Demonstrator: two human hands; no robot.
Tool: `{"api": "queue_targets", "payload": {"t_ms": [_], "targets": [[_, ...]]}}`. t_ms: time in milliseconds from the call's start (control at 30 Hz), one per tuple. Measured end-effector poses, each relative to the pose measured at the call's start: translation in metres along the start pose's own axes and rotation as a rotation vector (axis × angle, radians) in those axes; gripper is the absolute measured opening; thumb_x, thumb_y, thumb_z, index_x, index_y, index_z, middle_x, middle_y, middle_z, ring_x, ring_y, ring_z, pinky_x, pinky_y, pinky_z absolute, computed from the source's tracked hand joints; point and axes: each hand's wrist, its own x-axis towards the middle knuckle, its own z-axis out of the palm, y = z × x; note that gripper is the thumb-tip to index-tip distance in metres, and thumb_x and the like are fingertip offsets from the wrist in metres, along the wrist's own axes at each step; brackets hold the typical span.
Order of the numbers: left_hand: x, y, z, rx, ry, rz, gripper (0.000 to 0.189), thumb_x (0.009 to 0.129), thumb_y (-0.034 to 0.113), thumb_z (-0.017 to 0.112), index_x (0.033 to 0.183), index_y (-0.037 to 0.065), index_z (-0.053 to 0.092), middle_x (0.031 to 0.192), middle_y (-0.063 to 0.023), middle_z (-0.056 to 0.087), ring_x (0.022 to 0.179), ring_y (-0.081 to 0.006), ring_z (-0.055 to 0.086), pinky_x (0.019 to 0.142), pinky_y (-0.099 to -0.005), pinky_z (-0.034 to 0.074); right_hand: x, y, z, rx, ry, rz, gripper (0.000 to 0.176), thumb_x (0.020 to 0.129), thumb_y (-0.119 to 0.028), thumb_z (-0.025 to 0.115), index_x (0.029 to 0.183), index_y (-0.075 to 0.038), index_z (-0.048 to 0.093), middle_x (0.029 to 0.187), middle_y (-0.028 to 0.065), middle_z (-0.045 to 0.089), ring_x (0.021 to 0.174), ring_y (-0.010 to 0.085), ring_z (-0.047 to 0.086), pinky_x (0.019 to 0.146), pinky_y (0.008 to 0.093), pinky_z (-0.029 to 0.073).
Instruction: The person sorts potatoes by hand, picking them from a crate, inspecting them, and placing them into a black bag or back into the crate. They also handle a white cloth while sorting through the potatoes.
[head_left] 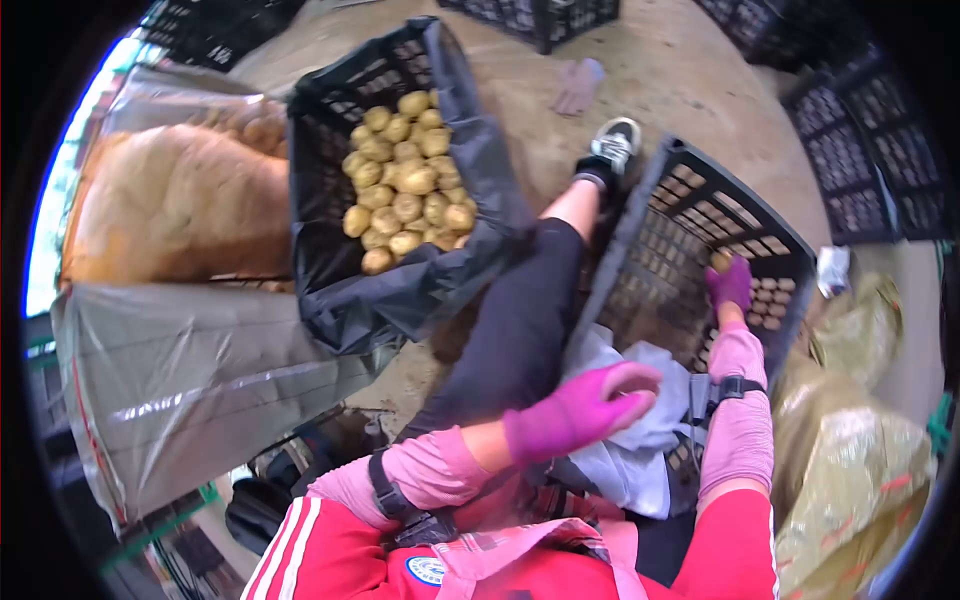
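Observation:
My right hand [731, 286], in a purple glove, reaches into the black slatted crate [690, 165] on the right. Its fingers are closed on a potato [721, 261], partly hidden by the glove. My left hand [585, 408], also gloved in purple, hovers over the near end of that crate. Its thumb and fingers are apart with nothing between them. Below it, a pale blue-grey cloth [640, 455] hangs in the crate's near end. To the left, a crate lined with a black sheet [490, 175] holds many potatoes [407, 180].
A loose glove [577, 87] lies on the floor [545, 135] ahead, near my shoe [615, 143]. Large filled bags [180, 205] and a grey tarp [200, 385] are at left. Stacked black crates [865, 150] and a yellowish plastic sack [840, 450] stand at right.

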Motion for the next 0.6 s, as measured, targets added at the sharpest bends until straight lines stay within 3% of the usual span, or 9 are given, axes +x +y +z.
{"api": "queue_targets", "payload": {"t_ms": [33, 100, 200, 267, 333, 433, 467, 533, 600], "targets": [[0.003, -0.004, 0.002, -0.036, 0.059, 0.009, 0.039, 0.099, 0.02, 0.053, 0.133, 0.003, 0.048, 0.121, -0.0085, 0.058, 0.105, -0.0143, 0.059, 0.089, -0.0296, 0.049, 0.021, 0.013, 0.028, 0.049, 0.055, 0.004, 0.061, 0.073, -0.026, 0.076, 0.127, -0.013, 0.052, 0.125, 0.0133, 0.057, 0.117, 0.0335, 0.055, 0.094, 0.0466, 0.048], [0.008, -0.006, 0.001, -0.073, 0.11, 0.022, 0.04, 0.098, 0.02, 0.056, 0.133, 0.003, 0.049, 0.121, -0.0089, 0.059, 0.107, -0.0154, 0.059, 0.09, -0.0299, 0.049, 0.007, 0.005, 0.035, -0.261, 0.245, -0.064, 0.068, 0.074, -0.026, 0.075, 0.134, -0.014, 0.044, 0.119, 0.0127, 0.055, 0.108, 0.0352, 0.055, 0.089, 0.0457, 0.05], [0.008, -0.006, 0.0, -0.031, 0.131, 0.054, 0.039, 0.096, 0.02, 0.058, 0.131, 0.002, 0.051, 0.12, -0.0107, 0.06, 0.109, -0.0172, 0.059, 0.091, -0.0308, 0.049, 0.005, 0.005, 0.026, -0.31, 0.08, -0.017, 0.072, 0.075, -0.03, 0.077, 0.135, -0.013, 0.043, 0.12, 0.0149, 0.056, 0.108, 0.0349, 0.057, 0.087, 0.0454, 0.051], [0.008, -0.013, 0.002, 0.055, 0.156, 0.126, 0.037, 0.096, 0.019, 0.058, 0.128, 0.001, 0.052, 0.12, -0.0125, 0.06, 0.109, -0.0188, 0.059, 0.09, -0.0315, 0.049, 0.009, 0.011, 0.031, 0.027, 0.005, 0.055, 0.067, 0.075, -0.032, 0.077, 0.132, -0.011, 0.048, 0.12, 0.0183, 0.058, 0.108, 0.0345, 0.059, 0.088, 0.0437, 0.051], [0.006, -0.016, 0.003, 0.109, 0.139, 0.129, 0.036, 0.095, 0.021, 0.058, 0.124, 0.0, 0.055, 0.119, -0.0142, 0.06, 0.109, -0.0204, 0.06, 0.091, -0.0325, 0.048, 0.003, 0.015, 0.036, 0.417, 0.023, -0.089, 0.061, 0.076, -0.032, 0.078, 0.126, -0.005, 0.054, 0.118, 0.0209, 0.062, 0.107, 0.0292, 0.063, 0.092, 0.0374, 0.05], [0.003, -0.017, -0.001, 0.243, 0.117, 0.143, 0.036, 0.093, 0.025, 0.06, 0.121, 0.001, 0.057, 0.117, -0.0161, 0.061, 0.108, -0.0231, 0.061, 0.092, -0.0338, 0.048, -0.093, -0.093, -0.071, 1.065, 0.159, -0.534, 0.069, 0.075, -0.026, 0.08, 0.131, 0.001, 0.051, 0.125, 0.0135, 0.058, 0.112, 0.0236, 0.058, 0.097, 0.0337, 0.047], [0.001, -0.023, 0.0, 0.291, 0.101, 0.135, 0.037, 0.093, 0.026, 0.06, 0.119, 0.001, 0.057, 0.117, -0.0167, 0.061, 0.107, -0.024, 0.061, 0.092, -0.0342, 0.048, -0.135, -0.14, -0.124, 0.948, 0.223, -0.691, 0.069, 0.076, -0.026, 0.079, 0.133, 0.0, 0.049, 0.126, 0.0145, 0.058, 0.113, 0.0238, 0.058, 0.096, 0.034, 0.047], [0.004, -0.039, 0.002, 0.483, 0.145, 0.13, 0.045, 0.088, 0.031, 0.064, 0.123, 0.003, 0.057, 0.118, -0.0195, 0.061, 0.107, -0.032, 0.061, 0.094, -0.0377, 0.048, -0.173, -0.21, -0.175, 0.912, 0.083, -0.738, 0.075, 0.076, -0.029, 0.08, 0.137, -0.002, 0.045, 0.13, 0.0175, 0.056, 0.114, 0.0251, 0.059, 0.093, 0.0351, 0.05], [-0.005, -0.05, 0.007, 0.642, 0.351, 0.332, 0.046, 0.084, 0.031, 0.066, 0.119, 0.003, 0.057, 0.117, -0.0223, 0.06, 0.109, -0.0354, 0.06, 0.094, -0.0417, 0.047, -0.157, -0.251, -0.178, 1.054, -0.095, -0.764, 0.083, 0.078, -0.033, 0.079, 0.143, -0.003, 0.038, 0.134, 0.0194, 0.053, 0.117, 0.0264, 0.057, 0.095, 0.0359, 0.049]]}}
